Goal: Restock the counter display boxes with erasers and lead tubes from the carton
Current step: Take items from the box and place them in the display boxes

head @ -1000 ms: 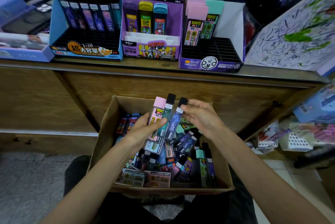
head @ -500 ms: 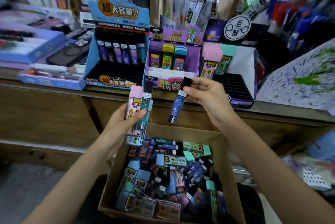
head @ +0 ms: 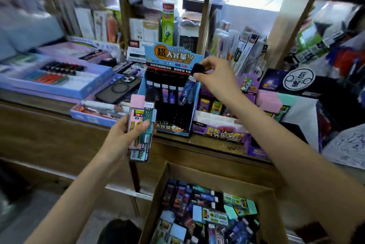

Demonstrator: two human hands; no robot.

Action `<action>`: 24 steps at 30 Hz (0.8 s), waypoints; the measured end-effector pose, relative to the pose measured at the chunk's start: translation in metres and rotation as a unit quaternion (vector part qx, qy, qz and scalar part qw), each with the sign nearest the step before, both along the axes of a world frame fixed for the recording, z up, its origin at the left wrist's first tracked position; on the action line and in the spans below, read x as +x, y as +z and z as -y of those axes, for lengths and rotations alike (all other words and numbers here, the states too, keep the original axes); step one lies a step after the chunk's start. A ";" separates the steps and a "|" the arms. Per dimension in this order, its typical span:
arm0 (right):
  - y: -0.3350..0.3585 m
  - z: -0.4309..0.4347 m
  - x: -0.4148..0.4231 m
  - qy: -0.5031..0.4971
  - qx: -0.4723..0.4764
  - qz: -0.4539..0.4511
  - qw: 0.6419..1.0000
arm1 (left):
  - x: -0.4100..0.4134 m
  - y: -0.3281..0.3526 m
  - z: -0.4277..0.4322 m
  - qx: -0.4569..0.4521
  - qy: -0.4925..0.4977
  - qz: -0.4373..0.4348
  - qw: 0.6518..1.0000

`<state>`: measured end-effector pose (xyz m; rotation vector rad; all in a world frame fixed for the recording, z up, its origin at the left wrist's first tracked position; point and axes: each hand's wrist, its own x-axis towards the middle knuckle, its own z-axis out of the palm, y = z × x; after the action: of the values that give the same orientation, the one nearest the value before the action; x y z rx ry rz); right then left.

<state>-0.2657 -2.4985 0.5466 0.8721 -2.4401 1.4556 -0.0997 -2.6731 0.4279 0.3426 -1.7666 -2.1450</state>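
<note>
The right hand pinches the blue lead tube by its black cap at centre frame. The tube's long axis runs steeply down-left into the blue display box directly below. The left hand, lower left, grips spare tubes

On my feed the right hand pinches a dark blue lead tube by its black cap, tilted over the far row of the blue display box. Left of it, the left hand grips a pink pack and a green tube. The open carton sits nearest.
</note>
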 end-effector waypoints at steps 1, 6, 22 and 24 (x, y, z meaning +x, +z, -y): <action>0.001 0.003 -0.004 -0.001 0.030 -0.030 0.999 | -0.002 0.002 0.003 -0.005 0.002 0.000 1.000; -0.005 0.013 -0.020 0.001 0.168 -0.136 0.976 | -0.011 0.005 0.013 -0.004 0.003 0.000 1.000; -0.015 0.020 -0.037 -0.017 0.252 -0.158 0.955 | -0.024 0.002 0.014 0.002 0.004 -0.010 1.000; -0.018 0.019 -0.039 -0.027 0.272 -0.200 0.941 | -0.025 0.003 0.013 0.001 0.001 -0.011 1.000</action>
<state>-0.3043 -2.5171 0.5282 1.0578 -2.5280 0.4979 -0.1248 -2.6861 0.4310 0.3205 -1.7503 -2.1411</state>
